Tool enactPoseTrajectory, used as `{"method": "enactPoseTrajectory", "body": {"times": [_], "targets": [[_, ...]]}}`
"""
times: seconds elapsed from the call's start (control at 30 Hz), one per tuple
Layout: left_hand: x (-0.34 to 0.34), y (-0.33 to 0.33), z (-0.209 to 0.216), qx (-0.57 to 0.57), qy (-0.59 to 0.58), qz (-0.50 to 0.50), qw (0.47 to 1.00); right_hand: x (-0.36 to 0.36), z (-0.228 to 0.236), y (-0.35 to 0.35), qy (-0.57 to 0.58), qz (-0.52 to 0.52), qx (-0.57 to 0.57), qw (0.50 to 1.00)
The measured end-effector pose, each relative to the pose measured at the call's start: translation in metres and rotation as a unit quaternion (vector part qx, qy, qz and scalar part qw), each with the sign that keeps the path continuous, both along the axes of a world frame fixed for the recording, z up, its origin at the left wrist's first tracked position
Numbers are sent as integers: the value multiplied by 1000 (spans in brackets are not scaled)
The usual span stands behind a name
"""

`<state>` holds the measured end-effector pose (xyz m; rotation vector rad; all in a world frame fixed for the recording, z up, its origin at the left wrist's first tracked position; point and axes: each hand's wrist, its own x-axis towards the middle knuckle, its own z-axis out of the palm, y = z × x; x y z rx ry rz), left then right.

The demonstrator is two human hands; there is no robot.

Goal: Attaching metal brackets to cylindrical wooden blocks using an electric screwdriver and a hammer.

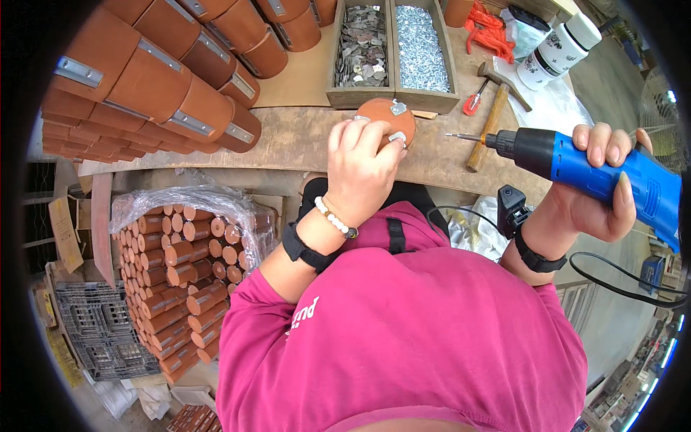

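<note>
Near the table's front edge, my left hand (363, 162) is closed on a round terracotta-coloured piece (379, 108). Its fingers reach over the piece's top, the thumb by a small metal plate (396, 137). Another bent metal plate (398, 107) sits at the far rim. How far down the piece extends is hidden behind the hand. To the right, my right hand (586, 212) is wrapped round a blue power screwdriver (612, 167). The driver's bit (464, 137) points left toward the terracotta piece and is apart from it.
Two wooden trays hold flat metal plates (363, 43) and shiny screws (423, 54). A hammer (488, 126), red-handled screwdriver (472, 104) and white bottle (551, 61) lie right. Terracotta cylinders (183, 72) are stacked left; a plastic-wrapped stack (180, 273) stands below. A black cable (612, 263) hangs right.
</note>
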<state>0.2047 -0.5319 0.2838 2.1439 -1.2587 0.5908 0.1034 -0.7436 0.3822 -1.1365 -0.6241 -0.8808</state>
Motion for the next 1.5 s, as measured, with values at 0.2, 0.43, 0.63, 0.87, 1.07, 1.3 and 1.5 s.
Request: {"method": "enactPoseTrajectory", "body": {"times": [0.2,0.43,0.63,0.87,1.07,1.3,1.5], "targets": [[-6,-9,7,6,4,61,998,-1,0,3,-2,2,5,1000],[-3,-8,-4,-12,18,52,998,-1,-1,2,-3,-3,-1,1000],[2,-10,8,-30,135,47,989,2,-3,4,0,3,8,1000],[13,-5,14,13,122,-18,992,1,-5,2,-4,9,8,1000],[25,-1,19,26,122,-78,989,2,-5,3,4,5,24,1000],[17,2,23,20,119,-43,992,7,-7,3,8,15,6,1000],[-3,-5,6,4,80,65,995,11,-8,6,13,7,10,1000]]}}
